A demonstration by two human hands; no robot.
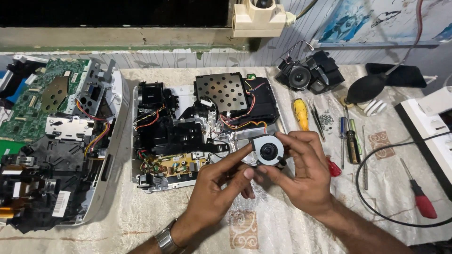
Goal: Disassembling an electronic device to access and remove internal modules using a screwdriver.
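A small blower fan, round with a dark hub in a grey housing, is held up in both hands just right of the opened projector chassis, over its front right corner. The right hand grips the fan from the right, thumb under it and fingers curled over its top edge. The left hand comes in from below and left, index finger stretched out along the fan's left rim and thumb pressed near its lower edge, so the fan is pinched between the two hands. A metal watch sits on the left wrist.

Judged from this, the step in hand is inspecting or orienting the fan while it is off the chassis; it is not seated anywhere. The next move would call for a steady two-handed grip, keeping fingertips off the hub, and care with the red, yellow and black wires running close by inside the chassis.

Left of the chassis lies a second dismantled unit with a green circuit board. Right of the chassis, on the patterned cloth, are a yellow-handled screwdriver, a few slimmer drivers, a red-handled one farther out, and a black cable. Behind these, well right of the chassis, sit a lens block and a black air-blower bulb.
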